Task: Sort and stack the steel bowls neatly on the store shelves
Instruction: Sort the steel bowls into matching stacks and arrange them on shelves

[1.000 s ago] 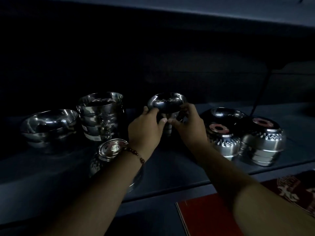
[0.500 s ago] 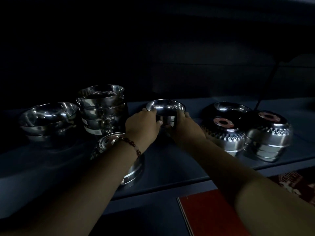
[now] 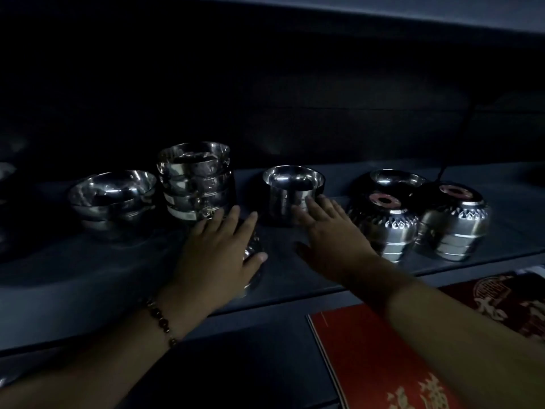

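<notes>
The room is very dark, and only a little light is shining on a long dark grey shelf. Another shelf board is running across above it, and the back wall behind is almost black.

In the middle of the shelf a small shiny steel bowl stack is standing upright with its open side up. The right hand is lying flat with straight fingers, and the fingertips are touching the front of this stack. The left hand is also open with fingers spread, resting over an upside-down patterned steel bowl near the front edge of the shelf. A dark bead bracelet is sitting on the left wrist.

To the left, a tall stack of shiny steel bowls is standing, and beside it a low stack of wide steel bowls is sitting. To the right, two upside-down steel bowls with zigzag patterns are standing close together, with another bowl behind them.

Below the shelf edge, a flat red box with gold writing is lying.
</notes>
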{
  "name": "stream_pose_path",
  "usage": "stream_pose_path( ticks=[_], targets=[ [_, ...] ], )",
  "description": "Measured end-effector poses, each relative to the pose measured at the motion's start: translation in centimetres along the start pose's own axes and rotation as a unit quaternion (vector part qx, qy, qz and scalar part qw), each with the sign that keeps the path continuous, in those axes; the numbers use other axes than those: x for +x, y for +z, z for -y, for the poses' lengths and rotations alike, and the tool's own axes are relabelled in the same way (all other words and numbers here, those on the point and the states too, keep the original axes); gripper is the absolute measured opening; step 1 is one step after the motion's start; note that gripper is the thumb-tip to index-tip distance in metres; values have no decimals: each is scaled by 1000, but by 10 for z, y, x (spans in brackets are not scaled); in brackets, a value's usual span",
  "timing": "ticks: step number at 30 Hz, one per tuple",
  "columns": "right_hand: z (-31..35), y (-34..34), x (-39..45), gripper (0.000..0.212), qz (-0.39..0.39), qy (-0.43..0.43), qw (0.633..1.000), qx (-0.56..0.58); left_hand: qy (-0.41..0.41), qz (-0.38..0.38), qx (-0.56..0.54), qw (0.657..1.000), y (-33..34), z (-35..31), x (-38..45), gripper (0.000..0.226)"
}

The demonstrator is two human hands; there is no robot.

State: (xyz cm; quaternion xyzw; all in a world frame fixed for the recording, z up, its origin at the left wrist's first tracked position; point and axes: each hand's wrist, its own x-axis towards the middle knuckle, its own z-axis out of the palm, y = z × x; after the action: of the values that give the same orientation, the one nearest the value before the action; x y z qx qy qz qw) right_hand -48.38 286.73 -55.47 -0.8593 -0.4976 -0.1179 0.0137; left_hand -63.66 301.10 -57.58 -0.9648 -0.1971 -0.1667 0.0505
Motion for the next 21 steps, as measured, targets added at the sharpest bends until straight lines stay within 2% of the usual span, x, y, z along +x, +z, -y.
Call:
stream_pose_path(
  ticks=[2, 4, 9, 12, 15, 21],
  targets=[
    [18, 6, -11, 73, 7, -22, 999, 40, -6, -28, -32, 999, 5, 11, -21, 77],
    [38, 17, -20, 70, 2, -34, 991, 132, -25, -38, -79, 996, 9, 17, -34, 76],
    [69, 40, -33, 74, 18, 14, 925, 380, -77, -12, -227, 971, 15, 32, -49, 96],
    [74, 43, -34, 76, 20, 36, 914, 403, -80, -6, -273, 959, 12, 38, -51, 100],
    [75, 44, -33, 80, 23, 49, 912, 406, -73, -34, -293, 953, 13, 40, -50, 97],
    [78, 45, -33, 82, 6, 41, 905, 424, -80, -52, -327, 940, 14, 45, -49, 98]
  ],
)
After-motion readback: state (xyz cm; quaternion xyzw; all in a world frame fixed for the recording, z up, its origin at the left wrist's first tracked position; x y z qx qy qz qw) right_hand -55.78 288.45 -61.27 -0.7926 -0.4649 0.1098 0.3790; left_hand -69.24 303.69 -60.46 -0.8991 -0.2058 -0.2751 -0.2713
